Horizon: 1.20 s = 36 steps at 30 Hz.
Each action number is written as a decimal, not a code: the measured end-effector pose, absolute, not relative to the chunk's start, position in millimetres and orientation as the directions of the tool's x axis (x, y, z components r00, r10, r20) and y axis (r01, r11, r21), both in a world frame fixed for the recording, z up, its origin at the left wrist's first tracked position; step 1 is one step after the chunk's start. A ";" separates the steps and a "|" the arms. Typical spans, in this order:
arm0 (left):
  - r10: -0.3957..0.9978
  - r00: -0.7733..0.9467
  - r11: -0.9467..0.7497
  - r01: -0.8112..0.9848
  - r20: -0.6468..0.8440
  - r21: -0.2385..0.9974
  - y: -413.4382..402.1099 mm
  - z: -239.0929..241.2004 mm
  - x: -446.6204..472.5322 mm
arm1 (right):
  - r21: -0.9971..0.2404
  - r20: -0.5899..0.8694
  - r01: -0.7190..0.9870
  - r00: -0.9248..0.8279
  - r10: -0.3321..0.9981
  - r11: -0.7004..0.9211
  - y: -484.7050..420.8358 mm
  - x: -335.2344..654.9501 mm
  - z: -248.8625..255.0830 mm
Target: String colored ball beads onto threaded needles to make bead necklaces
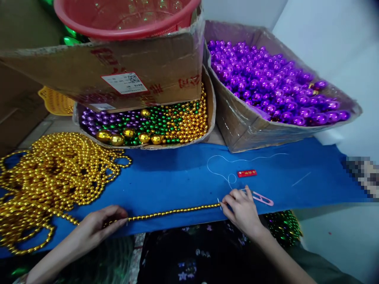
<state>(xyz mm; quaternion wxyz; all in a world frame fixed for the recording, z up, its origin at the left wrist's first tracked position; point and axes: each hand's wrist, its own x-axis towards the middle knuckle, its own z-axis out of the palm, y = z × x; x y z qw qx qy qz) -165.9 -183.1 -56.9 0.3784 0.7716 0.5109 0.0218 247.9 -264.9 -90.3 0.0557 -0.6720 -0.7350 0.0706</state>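
Observation:
A strand of small gold beads [174, 212] lies stretched along the near edge of the blue tabletop [177, 177]. My left hand [99, 228] pinches the strand at its left part, where it runs off toward the big heap of gold bead strands [53, 173]. My right hand [241, 209] pinches the strand's right end, fingers closed on it. A thin white thread [225, 165] loops across the blue surface just beyond my right hand. Pink thread snips [263, 198] lie right beside that hand.
A small red rectangular piece [246, 173] lies on the blue top. Behind it stand a cardboard box of purple balls [275, 86] and a box of mixed gold, green and purple beads [154, 122]. A red basket [124, 15] sits above. Green bead strands [284, 227] hang low right.

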 end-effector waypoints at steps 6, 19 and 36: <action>0.771 0.458 -0.115 0.783 -0.443 0.611 -184.1 -65.4 -167.0 | -0.190 -0.022 0.976 -0.113 0.993 0.107 -266.0 252.4 -93.9; 0.801 0.479 -0.179 0.764 -0.359 0.620 -191.2 -49.0 -166.4 | -0.185 0.026 0.944 -0.273 0.962 0.273 -273.5 268.8 -119.9; 0.795 0.486 -0.239 0.802 -0.364 0.548 -189.1 -49.4 -163.4 | -0.149 0.058 0.935 -0.316 0.947 0.321 -272.6 271.2 -123.5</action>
